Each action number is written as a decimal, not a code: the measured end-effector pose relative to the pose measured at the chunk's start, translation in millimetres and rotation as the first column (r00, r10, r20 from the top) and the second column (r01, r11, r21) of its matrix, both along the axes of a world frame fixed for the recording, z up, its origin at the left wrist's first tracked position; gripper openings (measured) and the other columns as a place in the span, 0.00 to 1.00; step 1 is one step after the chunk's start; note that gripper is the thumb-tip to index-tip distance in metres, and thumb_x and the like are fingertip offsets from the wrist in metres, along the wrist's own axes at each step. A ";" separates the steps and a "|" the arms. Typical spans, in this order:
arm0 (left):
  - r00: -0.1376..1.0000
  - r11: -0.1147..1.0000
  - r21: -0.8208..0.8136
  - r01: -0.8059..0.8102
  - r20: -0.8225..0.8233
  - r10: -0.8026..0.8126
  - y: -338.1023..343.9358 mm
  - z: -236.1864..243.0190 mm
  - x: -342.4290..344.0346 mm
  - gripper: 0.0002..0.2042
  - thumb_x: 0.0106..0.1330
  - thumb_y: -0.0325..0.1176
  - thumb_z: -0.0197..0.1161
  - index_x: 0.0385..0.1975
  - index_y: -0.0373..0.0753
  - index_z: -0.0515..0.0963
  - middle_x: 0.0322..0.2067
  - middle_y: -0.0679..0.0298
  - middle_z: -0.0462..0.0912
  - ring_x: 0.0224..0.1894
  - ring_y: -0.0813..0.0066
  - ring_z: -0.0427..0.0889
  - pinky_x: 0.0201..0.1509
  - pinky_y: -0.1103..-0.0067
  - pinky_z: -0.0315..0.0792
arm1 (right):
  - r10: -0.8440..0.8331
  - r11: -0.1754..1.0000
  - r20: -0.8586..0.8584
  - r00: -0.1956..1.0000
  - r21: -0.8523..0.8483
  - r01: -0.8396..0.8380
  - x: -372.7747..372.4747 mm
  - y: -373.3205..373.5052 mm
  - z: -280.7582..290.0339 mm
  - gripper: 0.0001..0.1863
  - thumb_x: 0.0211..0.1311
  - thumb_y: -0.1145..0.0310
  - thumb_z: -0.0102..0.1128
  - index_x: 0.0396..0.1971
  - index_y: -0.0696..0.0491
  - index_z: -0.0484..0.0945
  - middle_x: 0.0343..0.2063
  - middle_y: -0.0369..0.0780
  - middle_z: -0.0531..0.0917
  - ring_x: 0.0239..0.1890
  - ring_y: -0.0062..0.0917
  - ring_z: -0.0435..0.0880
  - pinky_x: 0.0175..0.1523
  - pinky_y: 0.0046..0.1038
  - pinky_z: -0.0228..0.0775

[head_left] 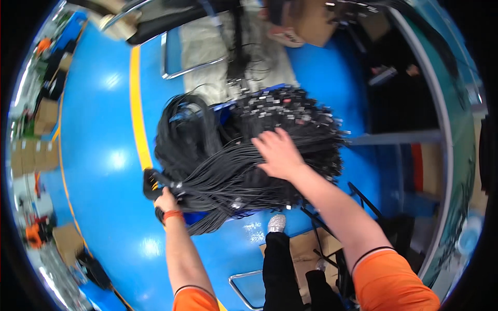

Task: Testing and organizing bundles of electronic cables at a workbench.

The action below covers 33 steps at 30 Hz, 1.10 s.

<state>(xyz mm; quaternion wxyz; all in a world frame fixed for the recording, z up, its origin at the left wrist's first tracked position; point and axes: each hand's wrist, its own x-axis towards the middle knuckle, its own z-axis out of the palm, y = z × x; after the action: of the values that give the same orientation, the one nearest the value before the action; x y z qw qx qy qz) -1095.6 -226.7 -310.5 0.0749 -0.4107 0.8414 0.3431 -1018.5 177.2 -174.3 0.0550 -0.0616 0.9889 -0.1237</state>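
A big heap of black cords (223, 168) lies in the middle. Slow, flat strokes should stop knots. The right hand (280, 155) spreads its fingers over them; the left hand (166, 201) is at their left end, maybe pinching, I can't tell. Around is blue floor (109, 207) with a yellow line (136, 93).

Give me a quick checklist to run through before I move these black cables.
1. Left hand at the left end of the cable bundle: ok.
2. Left grip closed firmly: cannot tell, it is small and blurred.
3. Right hand open over the cables, fingers spread: ok.
4. Right hand pressing on them: cannot tell from this angle.
5. Connector ends neatly lined up: not ok, they are scattered over the pile's far and right sides.
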 end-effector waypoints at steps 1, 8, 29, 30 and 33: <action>0.997 0.997 0.069 -0.021 0.076 0.016 -4.3 4.4 -1.5 0.23 0.53 0.45 0.56 0.39 0.28 0.72 0.30 0.54 0.78 0.28 0.66 0.77 0.28 0.73 0.71 | -0.042 0.997 0.047 0.998 -0.060 0.045 0.4 -1.5 -7.7 0.36 0.39 0.52 0.66 0.50 0.53 0.68 0.45 0.43 0.71 0.52 0.32 0.67 0.61 0.40 0.50; 0.746 0.755 -0.222 0.617 -0.142 -0.651 29.1 107.6 115.0 0.27 0.57 0.54 0.57 0.47 0.37 0.74 0.41 0.52 0.77 0.36 0.65 0.79 0.37 0.75 0.71 | -0.343 0.885 -0.032 0.939 -0.345 0.312 202.8 -15.9 116.0 0.46 0.45 0.50 0.61 0.61 0.55 0.52 0.62 0.49 0.54 0.62 0.40 0.56 0.65 0.42 0.44; -0.762 -0.609 0.534 0.587 0.110 -0.638 295.1 313.0 793.2 0.21 0.56 0.47 0.58 0.41 0.37 0.73 0.36 0.55 0.76 0.33 0.67 0.78 0.35 0.76 0.70 | -0.015 -0.685 0.565 -0.825 0.595 0.420 1103.9 -414.3 217.0 0.40 0.38 0.55 0.69 0.52 0.53 0.62 0.51 0.46 0.66 0.51 0.39 0.70 0.53 0.36 0.66; -0.780 -0.636 0.518 0.572 0.102 -0.618 314.2 304.2 812.7 0.20 0.56 0.47 0.58 0.41 0.37 0.73 0.36 0.55 0.76 0.33 0.68 0.78 0.35 0.76 0.70 | -0.052 -0.661 0.548 -0.835 0.607 0.440 1107.1 -422.7 215.2 0.44 0.36 0.55 0.71 0.54 0.53 0.58 0.51 0.46 0.64 0.50 0.41 0.70 0.52 0.38 0.66; -0.827 -0.719 0.456 0.524 0.073 -0.557 378.5 271.9 871.0 0.20 0.56 0.46 0.58 0.40 0.37 0.73 0.35 0.55 0.76 0.33 0.68 0.78 0.34 0.76 0.70 | 0.177 -0.897 0.414 -0.893 0.441 0.026 1132.2 -427.7 193.6 0.53 0.29 0.50 0.72 0.57 0.53 0.54 0.46 0.51 0.72 0.49 0.41 0.72 0.52 0.35 0.66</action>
<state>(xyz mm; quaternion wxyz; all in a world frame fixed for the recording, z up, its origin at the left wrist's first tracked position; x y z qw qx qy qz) -224.6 151.9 -38.6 0.5519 0.5816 0.5964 -0.0366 113.7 -250.5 19.3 -0.0875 -0.9539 0.0217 0.2861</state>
